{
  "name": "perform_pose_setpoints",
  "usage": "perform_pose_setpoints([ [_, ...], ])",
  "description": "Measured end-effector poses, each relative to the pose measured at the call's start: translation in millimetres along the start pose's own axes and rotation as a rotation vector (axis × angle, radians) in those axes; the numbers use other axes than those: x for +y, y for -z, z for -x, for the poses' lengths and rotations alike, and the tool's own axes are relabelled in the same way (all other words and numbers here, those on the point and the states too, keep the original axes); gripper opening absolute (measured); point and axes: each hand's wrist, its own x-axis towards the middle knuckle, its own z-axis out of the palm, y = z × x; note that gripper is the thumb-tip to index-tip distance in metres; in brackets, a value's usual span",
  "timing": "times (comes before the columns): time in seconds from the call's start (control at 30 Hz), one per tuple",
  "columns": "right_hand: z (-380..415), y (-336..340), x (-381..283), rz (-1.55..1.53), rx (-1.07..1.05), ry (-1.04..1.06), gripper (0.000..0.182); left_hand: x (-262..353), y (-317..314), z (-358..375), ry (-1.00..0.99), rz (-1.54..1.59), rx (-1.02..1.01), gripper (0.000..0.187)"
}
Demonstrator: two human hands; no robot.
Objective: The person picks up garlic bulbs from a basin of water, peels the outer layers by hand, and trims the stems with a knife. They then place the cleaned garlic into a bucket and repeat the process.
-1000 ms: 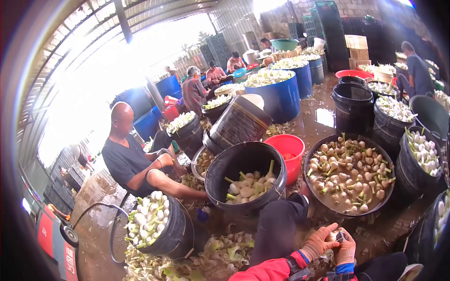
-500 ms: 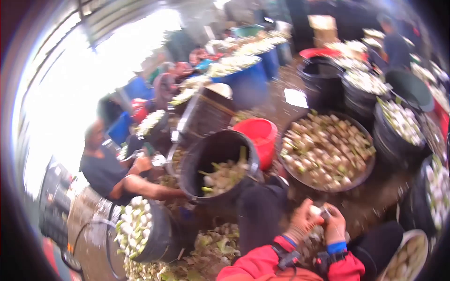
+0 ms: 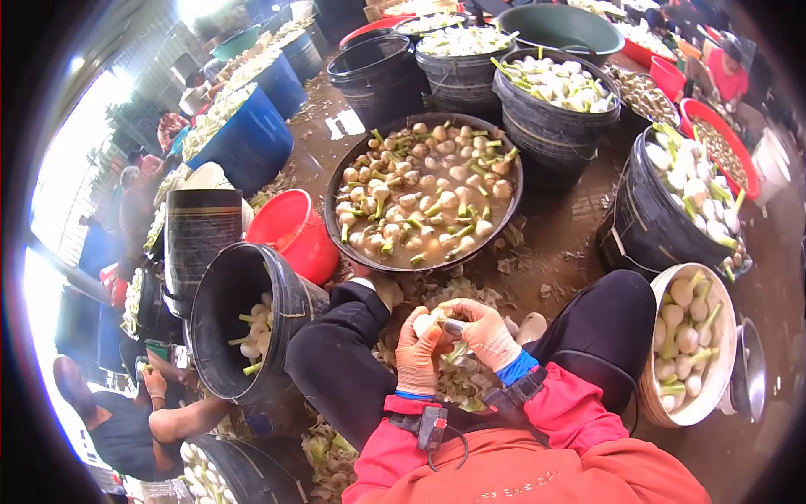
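Note:
My left hand [image 3: 417, 353], in an orange-and-white glove, holds a white bulb [image 3: 426, 323] between its fingers. Against the bulb, my right hand [image 3: 489, 333] grips a small tool [image 3: 454, 327] with a dark handle; its blade is hard to make out. Both hands are close together between my knees. Peelings [image 3: 462, 382] lie on the ground below them. Ahead of the hands, a wide round basin [image 3: 514, 202] holds murky water and many bulbs with green stems.
A tilted black bucket [image 3: 201, 336] with bulbs and a red bucket [image 3: 294, 235] are at left. At right stand a pale bucket [image 3: 732, 336] and a black bucket [image 3: 625, 227] full of bulbs. A co-worker [image 3: 126, 428] sits at lower left; other people are farther back.
The view has turned to the right, so basin and buckets appear farther left. My hands still work close together on the bulb. The co-worker's arm is no longer at the tilted bucket.

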Motion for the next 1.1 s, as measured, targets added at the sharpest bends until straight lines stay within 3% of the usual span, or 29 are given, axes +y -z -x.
perform_pose_setpoints([
  [0.03, -0.3, 0.3, -1.5, -0.025, 0.011, 0.029, 0.031, -0.6, 3.5, -1.3, 0.010, -0.004, -0.003, 0.055],
  [0.1, -1.6, 6.6, -8.6, 0.017, 0.071, 0.048, 0.033, 1.7, 6.7, -3.2, 0.172, 0.328, -0.266, 0.053],
  [0.2, -11.6, 15.1, -6.4, -0.042, 0.228, -0.065, 0.030, 6.2, 1.6, 2.1, 0.284, 0.328, -0.390, 0.058],
  [0.23, -28.5, 33.6, 20.1, 0.032, 0.265, -0.009, 0.034, 6.8, 1.0, 3.3, 0.336, 0.390, -0.473, 0.062],
  [0.3, -32.3, 44.1, 18.9, 0.762, 0.323, 0.062, 0.040, 10.6, -0.2, 5.3, 0.311, 0.379, -0.601, 0.075],
  [0.37, -31.1, 39.7, 15.8, 0.959, 0.223, 0.077, 0.042, 12.2, -0.4, 8.5, 0.290, 0.429, -0.546, 0.070],
  [0.43, -21.7, 34.2, 5.6, 0.821, 0.113, 0.083, 0.044, 10.0, 3.4, 5.7, 0.259, 0.398, -0.476, 0.068],
  [0.53, -4.4, 23.1, -15.4, -0.158, -0.152, -0.102, 0.040, 7.1, 3.1, 5.5, 0.262, 0.340, -0.324, 0.064],
  [0.57, -0.6, 19.0, -21.4, -0.158, -0.148, -0.099, 0.040, 6.6, 2.1, 5.2, 0.292, 0.300, -0.243, 0.062],
  [0.6, 2.1, 14.3, -26.5, -0.060, -0.095, -0.105, 0.039, 4.6, 2.0, 4.6, 0.295, 0.298, -0.248, 0.062],
  [0.7, -2.1, 17.6, -13.4, 0.078, -0.035, -0.078, 0.036, 0.5, 0.6, 2.5, -0.062, -0.304, -0.045, 0.051],
  [0.73, -6.7, 19.0, -3.0, 0.132, -0.016, -0.029, 0.035, 2.2, -5.8, 4.4, -0.127, -0.321, 0.031, 0.038],
  [0.9, -5.4, 15.7, -5.7, 0.300, 0.058, 0.033, 0.036, -4.4, 0.6, -2.0, -0.235, -0.480, 0.081, 0.016],
  [0.97, 0.8, 13.1, -10.1, 0.750, 0.010, 0.149, 0.037, -12.5, 6.3, -5.5, -0.439, -0.785, 0.112, 0.016],
  [1.03, 2.4, 10.9, 3.5, 0.745, 0.025, 0.216, 0.039, -17.6, 11.1, -5.6, -0.461, -0.758, 0.078, 0.021],
  [1.1, -0.2, 7.9, 11.0, 0.952, 0.121, 0.504, 0.039, -7.5, 2.5, -1.2, -0.088, -0.443, 0.142, 0.024],
])
